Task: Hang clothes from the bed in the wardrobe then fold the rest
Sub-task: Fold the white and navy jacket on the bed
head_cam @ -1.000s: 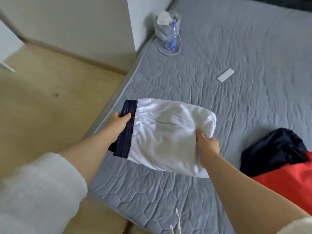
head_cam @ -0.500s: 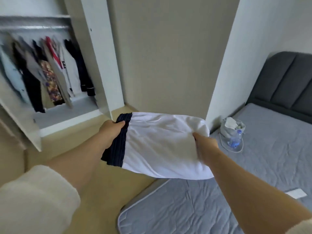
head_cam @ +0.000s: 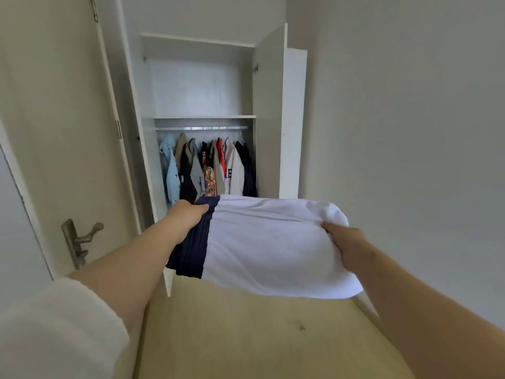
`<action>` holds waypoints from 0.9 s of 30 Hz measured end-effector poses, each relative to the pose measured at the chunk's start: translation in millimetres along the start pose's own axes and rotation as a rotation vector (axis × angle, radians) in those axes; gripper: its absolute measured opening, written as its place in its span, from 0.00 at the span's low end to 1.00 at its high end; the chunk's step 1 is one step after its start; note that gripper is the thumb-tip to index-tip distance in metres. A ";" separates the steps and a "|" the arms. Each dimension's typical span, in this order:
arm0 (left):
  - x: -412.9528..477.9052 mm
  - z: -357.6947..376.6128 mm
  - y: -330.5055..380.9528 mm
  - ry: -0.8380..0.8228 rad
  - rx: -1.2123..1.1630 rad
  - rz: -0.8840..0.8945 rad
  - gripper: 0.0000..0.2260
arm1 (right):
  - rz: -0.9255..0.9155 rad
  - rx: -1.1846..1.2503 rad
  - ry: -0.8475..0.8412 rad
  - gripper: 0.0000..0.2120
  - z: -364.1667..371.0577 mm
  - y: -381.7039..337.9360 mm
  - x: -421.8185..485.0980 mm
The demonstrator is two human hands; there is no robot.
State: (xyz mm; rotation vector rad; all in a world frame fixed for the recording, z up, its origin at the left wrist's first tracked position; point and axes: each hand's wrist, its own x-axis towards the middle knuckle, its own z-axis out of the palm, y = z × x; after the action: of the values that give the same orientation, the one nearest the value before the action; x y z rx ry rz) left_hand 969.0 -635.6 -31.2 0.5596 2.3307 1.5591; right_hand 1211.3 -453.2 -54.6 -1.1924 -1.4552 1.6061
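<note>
A folded white garment (head_cam: 273, 247) with a navy ribbed band hangs in the air between my two hands. My left hand (head_cam: 188, 214) grips the navy band end. My right hand (head_cam: 347, 242) grips the white end. Straight ahead stands the open wardrobe (head_cam: 200, 88), with several clothes (head_cam: 207, 170) hanging from its rail (head_cam: 202, 128) and a bare shelf above them. The bed is out of view.
An open room door (head_cam: 54, 132) with a metal handle (head_cam: 82, 239) stands at the left. The wardrobe's right door (head_cam: 293, 121) is swung open beside a plain wall. Wooden floor (head_cam: 246, 332) lies below my hands.
I lifted the folded garment off the bed and turned left with it. The view swung from the bed to face the open wardrobe. Both hands keep the same hold.
</note>
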 end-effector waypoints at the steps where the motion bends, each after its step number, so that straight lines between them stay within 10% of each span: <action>1: 17.2 -9.7 2.7 0.007 0.003 0.001 0.20 | -0.007 0.001 -0.007 0.23 17.4 -7.5 8.9; 27: 503.9 -46.4 107.2 0.361 -0.017 0.072 0.16 | -0.267 -0.038 -0.264 0.26 350.2 -205.7 439.5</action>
State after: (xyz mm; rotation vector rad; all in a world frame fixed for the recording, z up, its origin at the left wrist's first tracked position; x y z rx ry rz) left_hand 519.8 -402.7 76.6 0.3874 2.5754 1.8423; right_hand 703.9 -153.8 50.3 -0.7856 -1.7356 1.5972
